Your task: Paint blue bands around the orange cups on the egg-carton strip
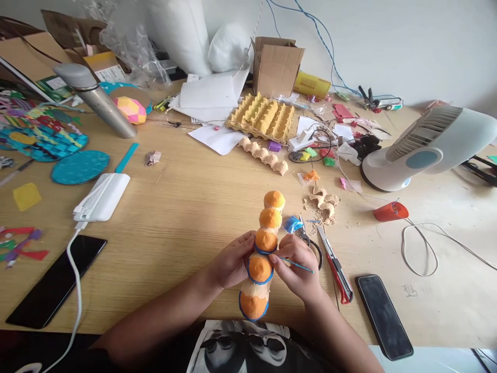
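Observation:
My left hand [235, 263] is closed around the side of an egg carton strip [259, 268], which points away from me over the table's front edge. Orange covers its rounded bumps, and blue lines edge the nearer ones; the two farthest bumps show no blue. A thin blue stick [297, 265] is pinched in my right hand [298, 267], its tip at the blue edge of the middle bump. Just beyond my right hand lie a blue packet [292, 224] and scissors [316, 254], partly hidden by the hand. A red utility knife [337, 269] lies to the right.
A black phone [383, 316] lies at right, near a white fan [419, 150] and a red cup-like piece [390, 211]. Egg carton scraps [324, 199] and a yellow egg tray [262, 116] are farther back. A power bank [103, 197] and steel bottle [104, 109] stand left.

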Motion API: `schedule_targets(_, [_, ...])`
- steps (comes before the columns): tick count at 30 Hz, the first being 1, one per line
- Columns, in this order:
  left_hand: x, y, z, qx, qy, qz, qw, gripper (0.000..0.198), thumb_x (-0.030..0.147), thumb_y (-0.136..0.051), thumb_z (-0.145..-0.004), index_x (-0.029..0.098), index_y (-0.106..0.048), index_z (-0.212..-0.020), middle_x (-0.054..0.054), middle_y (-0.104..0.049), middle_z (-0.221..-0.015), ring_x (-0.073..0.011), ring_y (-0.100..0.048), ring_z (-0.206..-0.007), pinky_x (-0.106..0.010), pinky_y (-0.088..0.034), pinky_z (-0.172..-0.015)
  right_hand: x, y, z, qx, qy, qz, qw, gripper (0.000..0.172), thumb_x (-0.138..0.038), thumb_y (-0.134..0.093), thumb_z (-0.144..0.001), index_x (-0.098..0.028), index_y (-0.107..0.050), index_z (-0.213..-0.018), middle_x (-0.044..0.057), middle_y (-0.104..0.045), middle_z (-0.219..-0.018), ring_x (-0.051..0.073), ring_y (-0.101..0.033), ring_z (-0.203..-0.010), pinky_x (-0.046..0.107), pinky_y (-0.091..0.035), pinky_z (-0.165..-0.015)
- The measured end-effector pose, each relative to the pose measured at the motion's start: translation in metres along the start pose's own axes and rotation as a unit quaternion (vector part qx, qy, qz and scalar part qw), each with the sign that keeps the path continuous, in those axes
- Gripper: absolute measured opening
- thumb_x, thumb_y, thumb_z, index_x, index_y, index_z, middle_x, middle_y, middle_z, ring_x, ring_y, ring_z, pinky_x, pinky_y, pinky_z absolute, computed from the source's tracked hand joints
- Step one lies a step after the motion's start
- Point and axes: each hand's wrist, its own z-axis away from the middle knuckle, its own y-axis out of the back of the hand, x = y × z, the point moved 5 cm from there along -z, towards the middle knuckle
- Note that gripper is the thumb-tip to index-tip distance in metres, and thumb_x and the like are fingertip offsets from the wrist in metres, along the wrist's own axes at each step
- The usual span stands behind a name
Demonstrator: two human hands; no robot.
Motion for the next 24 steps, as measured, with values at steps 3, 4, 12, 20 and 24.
schedule_targets(3, [0.0014,-0.0003,0.0006,0.004,-0.006,0.012,1.000,0.036,0.054,-0.088,-0.085,0.022,-0.075,-0.093,-0.005,-0.070,-0.093,-0.0174,-0.065,-0.082,-0.030,-0.050,-0.076,0.0037,0.0005,0.0022,0.001,-0.022,-0.006,1.000,0.022,-0.009,-0.074,-0.094,-0.025,-0.062,-0.084,-0.003,-0.060,-0.074,0.014,-0.057,-0.068,0.028,-0.046,-0.061])
schedule_targets(4, [0.0018,-0.0001,0.0008,0.005,-0.009,0.015,1.000,0.036,0.053,-0.089,-0.085,0.021,-0.075,-0.093,-0.004,-0.071,-0.094,-0.0170,-0.065,-0.082,-0.030,-0.051,-0.076,0.0050,0.0003,0.0031,0.000,-0.029,-0.014,0.999,0.022,-0.010,-0.074,-0.095,-0.025,-0.061,-0.084,-0.003,-0.059,-0.074,0.014,-0.057,-0.067,0.028,-0.046,-0.061])
schedule_targets(12, [-0.0004,0.0046,0.0007,-0.010,-0.023,0.029,0.999,0.033,0.047,-0.089,-0.087,0.019,-0.074,-0.097,-0.005,-0.075,-0.099,-0.0157,-0.069,-0.086,-0.028,-0.055,-0.079,0.0046,-0.0021,0.0031,-0.007,-0.050,-0.029,0.998,0.022,-0.011,-0.075,-0.094,-0.024,-0.062,-0.081,-0.003,-0.061,-0.073,0.013,-0.057,-0.066,0.027,-0.045,-0.061])
schedule_targets(20, [-0.0007,0.0044,0.0025,-0.010,-0.039,0.026,0.999,0.032,0.045,-0.087,-0.089,0.019,-0.073,-0.101,-0.003,-0.075,-0.096,-0.0137,-0.070,-0.082,-0.026,-0.055,-0.076,-0.0003,0.0004,0.0007,-0.002,-0.039,0.010,0.999,0.025,-0.008,-0.074,-0.092,-0.024,-0.060,-0.081,-0.004,-0.059,-0.071,0.012,-0.055,-0.064,0.026,-0.044,-0.060])
schedule_targets(24, [0.0007,0.0037,0.0028,-0.007,-0.044,0.035,0.998,0.031,0.043,-0.088,-0.089,0.018,-0.073,-0.100,-0.004,-0.076,-0.096,-0.0141,-0.070,-0.084,-0.026,-0.056,-0.077,0.0024,0.0004,0.0014,-0.002,-0.044,0.002,0.999,0.023,-0.010,-0.074,-0.094,-0.024,-0.061,-0.081,-0.004,-0.060,-0.071,0.013,-0.056,-0.065,0.027,-0.044,-0.061])
